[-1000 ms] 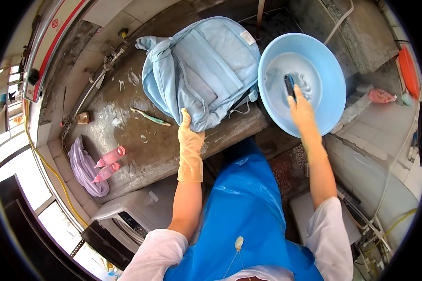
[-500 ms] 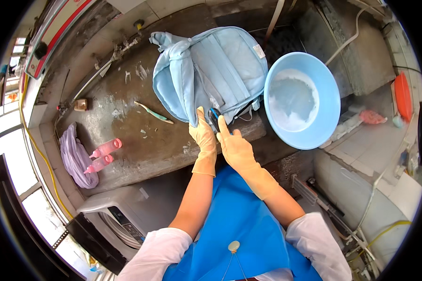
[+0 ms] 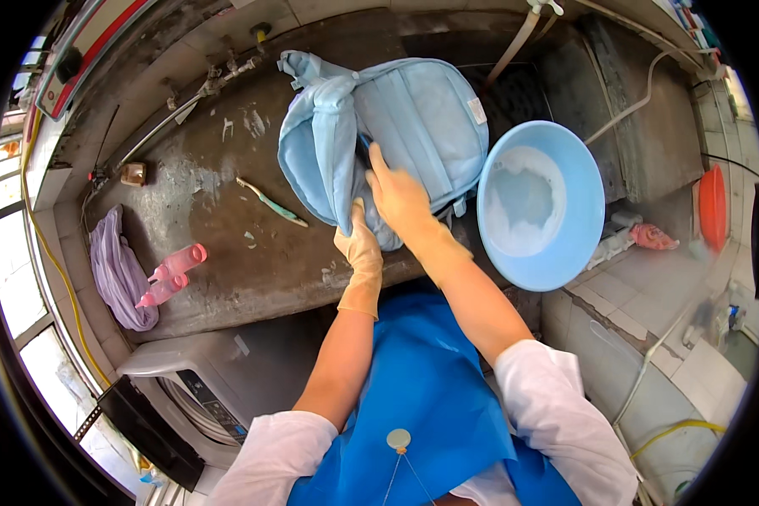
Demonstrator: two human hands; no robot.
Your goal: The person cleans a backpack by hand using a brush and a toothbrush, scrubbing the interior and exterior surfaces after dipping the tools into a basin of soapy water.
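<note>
My left hand (image 3: 358,253), gloved in pale yellow, is closed on the lower edge of the bag (image 3: 417,118), thumb uppermost; the fingers beneath are hidden from me. My right hand (image 3: 401,198), gloved alike and slightly blurred, is just beside it, up and to the right, bent over the bag's front with the fingers partly curled around a blue tool (image 3: 363,142). Only a sliver of that tool shows past the fingertips, so I can't tell its shape from here. The light-blue bag lies flat under and beyond both hands, a thick folded strap (image 3: 333,126) running down to the left one. Immediately right of the right hand, close beside the bag, I have the blue basin (image 3: 544,274) with foamy water (image 3: 523,202) in it. Left of the left hand, a toothbrush (image 3: 271,202) lies slantwise on the dark slab (image 3: 228,295) that also bears the bag. Farther left are two pink bottles (image 3: 180,260) lying next to each other, then a crumpled purple cloth (image 3: 118,270). Below the left hand, under the slab, I make out a grey washing machine (image 3: 253,363); the blue apron (image 3: 413,371) hangs between my forearms. Well off to the right of the right hand are a pink bag-like bundle (image 3: 652,237) and a red dish (image 3: 712,208) on edge.
</note>
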